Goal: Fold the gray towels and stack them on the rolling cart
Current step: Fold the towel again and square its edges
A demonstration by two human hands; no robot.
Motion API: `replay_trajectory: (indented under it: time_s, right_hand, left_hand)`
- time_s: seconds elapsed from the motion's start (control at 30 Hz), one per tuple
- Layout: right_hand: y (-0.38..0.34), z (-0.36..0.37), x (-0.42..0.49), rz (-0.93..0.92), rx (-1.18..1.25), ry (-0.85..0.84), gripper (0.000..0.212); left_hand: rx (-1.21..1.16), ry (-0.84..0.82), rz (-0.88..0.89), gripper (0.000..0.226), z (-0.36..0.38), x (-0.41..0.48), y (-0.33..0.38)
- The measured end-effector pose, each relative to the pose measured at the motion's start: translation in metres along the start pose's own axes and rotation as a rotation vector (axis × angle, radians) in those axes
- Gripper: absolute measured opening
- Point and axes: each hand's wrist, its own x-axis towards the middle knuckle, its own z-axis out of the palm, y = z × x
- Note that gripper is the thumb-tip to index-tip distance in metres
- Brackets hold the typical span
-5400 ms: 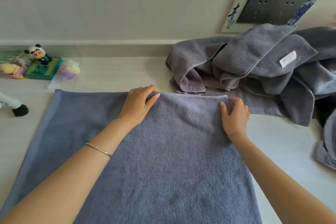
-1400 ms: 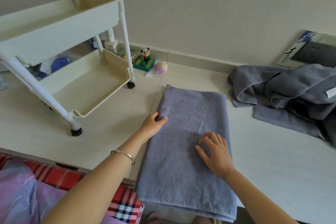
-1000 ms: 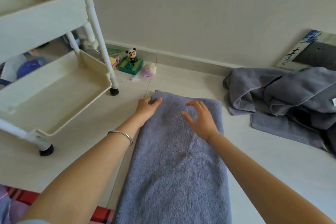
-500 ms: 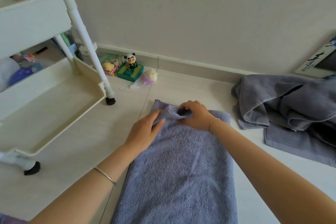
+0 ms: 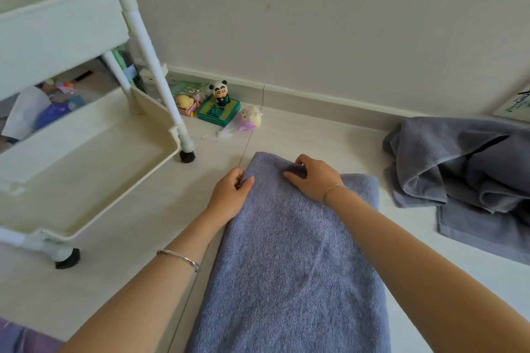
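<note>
A gray towel (image 5: 292, 261), folded into a long strip, lies on the pale floor in front of me. My left hand (image 5: 229, 195) pinches its far left edge between thumb and fingers. My right hand (image 5: 314, 178) grips the far end near the middle, fingers curled into a raised fold. A heap of unfolded gray towels (image 5: 464, 169) lies at the right by the wall. The cream rolling cart (image 5: 86, 152) stands at the left, its lower tray bare.
Small toys sit by the baseboard, among them a panda figure (image 5: 219, 92) on a green box and a pink plush (image 5: 249, 120). The cart's black wheels (image 5: 186, 156) rest on the floor left of the towel. A leaning picture (image 5: 516, 106) shows at the right edge.
The towel went from half-folded to a narrow strip. Both hands moved to its far end; since half a second ago the right hand has kept gripping the fold and the left pinches the edge.
</note>
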Motion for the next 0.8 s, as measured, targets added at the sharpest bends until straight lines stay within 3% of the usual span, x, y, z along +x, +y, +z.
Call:
replay_trajectory:
  time_s: [0.1,0.17,0.2,0.3,0.37,0.47,0.6,0.8]
  right_hand:
    - [0.015,-0.009,-0.007,0.086,-0.211,0.027,0.046]
    - [0.031,-0.017,-0.018,0.131,-0.372,0.134,0.044]
    - [0.036,-0.019,-0.026,0.122,-0.369,0.226,0.041]
    - [0.023,-0.007,-0.058,-0.036,-0.151,0.502,0.036]
    - [0.006,0.017,-0.081,-0.091,-0.059,0.469,0.043]
    - [0.014,0.047,-0.109,-0.060,-0.108,0.276,0.055]
    - [0.056,0.039,-0.120,0.049,-0.169,0.284,0.058]
    - [0.070,0.025,-0.095,0.114,-0.211,0.278,0.064]
  left_hand:
    - [0.011,0.006,-0.043,0.028,0.003,0.004,0.001]
    - [-0.010,0.040,-0.072,0.014,0.003,-0.001,0.008]
    - [0.018,0.098,-0.033,0.026,0.005,-0.007,0.013]
    - [0.354,0.284,0.413,0.057,0.021,-0.033,0.024]
    - [0.557,0.120,0.579,0.059,0.041,-0.054,0.030]
    - [0.732,-0.077,0.471,0.066,0.065,-0.063,0.010]
    - [0.775,-0.010,0.409,0.066,0.064,-0.056,-0.003]
    - [0.816,-0.048,0.310,0.075,0.068,-0.033,0.013]
